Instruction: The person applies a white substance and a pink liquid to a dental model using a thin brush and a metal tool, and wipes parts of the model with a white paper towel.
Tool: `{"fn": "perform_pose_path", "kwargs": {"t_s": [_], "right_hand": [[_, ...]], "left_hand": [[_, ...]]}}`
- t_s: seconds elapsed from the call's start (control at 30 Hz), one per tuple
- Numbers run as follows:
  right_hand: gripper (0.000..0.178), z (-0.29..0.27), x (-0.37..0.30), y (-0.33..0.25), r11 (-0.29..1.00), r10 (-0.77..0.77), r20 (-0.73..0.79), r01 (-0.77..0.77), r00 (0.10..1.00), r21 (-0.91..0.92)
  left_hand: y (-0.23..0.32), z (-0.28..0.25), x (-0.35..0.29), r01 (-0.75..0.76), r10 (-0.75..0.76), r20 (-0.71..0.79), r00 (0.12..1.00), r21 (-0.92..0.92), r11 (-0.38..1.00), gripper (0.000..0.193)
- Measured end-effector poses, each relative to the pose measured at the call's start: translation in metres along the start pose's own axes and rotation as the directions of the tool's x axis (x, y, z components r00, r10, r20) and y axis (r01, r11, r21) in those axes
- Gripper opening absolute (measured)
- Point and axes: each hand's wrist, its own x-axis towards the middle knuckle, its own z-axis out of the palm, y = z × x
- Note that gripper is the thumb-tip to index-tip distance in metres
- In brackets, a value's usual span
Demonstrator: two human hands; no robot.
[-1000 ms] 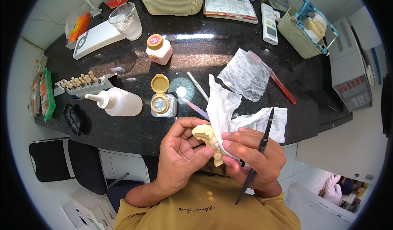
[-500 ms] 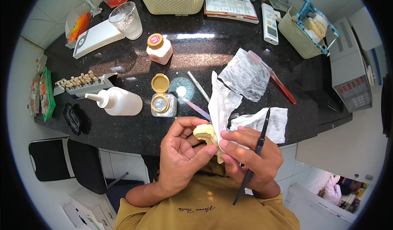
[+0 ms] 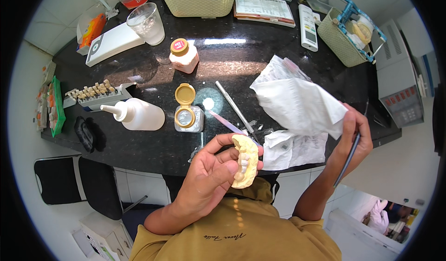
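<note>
- pale yellow plaster: the dental cast (image 3: 245, 161) sits in the left hand (image 3: 209, 177), fingers curled closed around it, held just off the near edge of the black bench (image 3: 153, 140), tooth side up.
- head view, change: a second ago both hands met over the cast; now the right hand (image 3: 355, 138) has swung out to the right, well apart from it.
- right hand closed, pinching a white tissue (image 3: 297, 105) lifted clear, with a thin dark tool (image 3: 346, 161) along the palm.
- judgement: wiping has paused and the cast is bared for inspection.
- open jar (image 3: 188, 117) and squeeze bottle (image 3: 137, 114) stand untouched.
</note>
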Motion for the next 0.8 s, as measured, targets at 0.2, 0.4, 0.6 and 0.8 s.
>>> {"fn": "perform_pose_path", "kwargs": {"t_s": [0.2,0.4,0.6,0.8], "right_hand": [[0.025,-0.015,0.024,0.040,0.989,-0.003,-0.032,-0.001,0.999,-0.150],[0.069,-0.028,0.006,0.039,0.969,-0.201,-0.184,0.223,0.962,0.108],[0.063,0.001,-0.050,-0.004,0.911,-0.021,0.199,-0.063,0.980,0.409],[0.021,0.025,-0.078,-0.027,0.839,0.020,0.552,-0.315,0.833,0.444]], "left_hand": [[0.005,-0.003,-0.003,0.061,-0.055,0.072,0.996,-0.087,0.994,0.057],[0.008,-0.009,-0.010,0.027,-0.025,0.029,0.999,-0.078,0.997,0.060],[0.014,-0.022,-0.020,0.000,-0.003,-0.039,0.999,-0.078,0.997,0.063],[0.018,-0.038,-0.032,-0.023,0.016,-0.076,0.997,-0.091,0.996,0.066]]}}
